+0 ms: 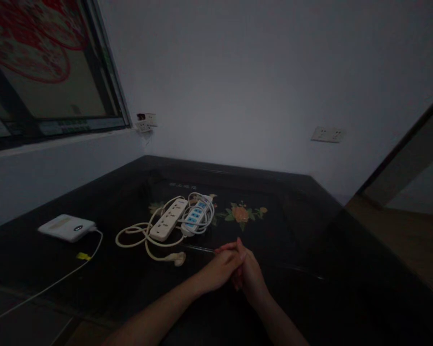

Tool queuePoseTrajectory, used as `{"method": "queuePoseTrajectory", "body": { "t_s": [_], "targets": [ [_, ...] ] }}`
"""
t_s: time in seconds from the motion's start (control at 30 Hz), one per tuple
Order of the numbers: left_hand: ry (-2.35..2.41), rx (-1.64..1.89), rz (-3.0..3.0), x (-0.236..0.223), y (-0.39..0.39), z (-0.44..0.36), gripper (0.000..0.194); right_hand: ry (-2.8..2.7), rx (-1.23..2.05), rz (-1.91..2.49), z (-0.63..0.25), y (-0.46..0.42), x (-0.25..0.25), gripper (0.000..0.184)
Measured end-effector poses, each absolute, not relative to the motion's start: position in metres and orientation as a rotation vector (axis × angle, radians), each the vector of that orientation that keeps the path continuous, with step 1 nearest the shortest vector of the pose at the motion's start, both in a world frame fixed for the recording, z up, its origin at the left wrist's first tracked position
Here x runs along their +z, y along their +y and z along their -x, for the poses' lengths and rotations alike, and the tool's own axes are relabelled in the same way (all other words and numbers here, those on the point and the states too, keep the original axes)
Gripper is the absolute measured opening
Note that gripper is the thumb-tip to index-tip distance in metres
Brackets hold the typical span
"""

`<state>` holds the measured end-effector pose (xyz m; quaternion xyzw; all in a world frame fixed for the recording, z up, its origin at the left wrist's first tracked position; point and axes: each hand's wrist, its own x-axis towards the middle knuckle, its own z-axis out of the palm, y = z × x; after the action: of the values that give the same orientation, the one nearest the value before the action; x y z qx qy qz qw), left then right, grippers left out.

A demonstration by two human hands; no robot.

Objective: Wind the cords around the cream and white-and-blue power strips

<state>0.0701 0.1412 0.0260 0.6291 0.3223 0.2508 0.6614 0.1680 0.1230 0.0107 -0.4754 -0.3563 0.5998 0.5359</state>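
My left hand (pixel 222 269) and my right hand (pixel 250 276) are clasped together over the near part of the dark table (pixel 281 288). Their fingers are wrapped round each other, and no object shows between them. Just beyond, to the left, lies a white power strip (pixel 169 220) with its cream cord looped beside it. Its plug (pixel 179 259) rests on the table, to the left of my hands. Against this strip sits a second power strip (pixel 196 216) with blue socket faces, its white cord wound around it.
A white flat device (pixel 68 228) with a cable lies at the left, near a small yellow piece (pixel 83 256). Wall sockets (pixel 327 134) are on the far wall, with more (pixel 146 122) in the corner by the window (pixel 57 72). Flowers (pixel 241 214) decorate the tabletop.
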Motion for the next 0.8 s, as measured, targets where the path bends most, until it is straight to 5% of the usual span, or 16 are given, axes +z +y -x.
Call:
{"method": "queuePoseTrajectory", "body": {
  "t_s": [0.37,0.8],
  "targets": [
    [1.25,0.902,-2.132,0.064,0.189,0.033,0.021,-1.195,1.33,1.15,-0.202,0.181,0.008,0.04],
    [1.562,0.644,-2.489,0.01,0.223,0.069,0.069,-1.284,1.018,1.283,-0.154,0.341,-0.036,0.034]
  ]
}}
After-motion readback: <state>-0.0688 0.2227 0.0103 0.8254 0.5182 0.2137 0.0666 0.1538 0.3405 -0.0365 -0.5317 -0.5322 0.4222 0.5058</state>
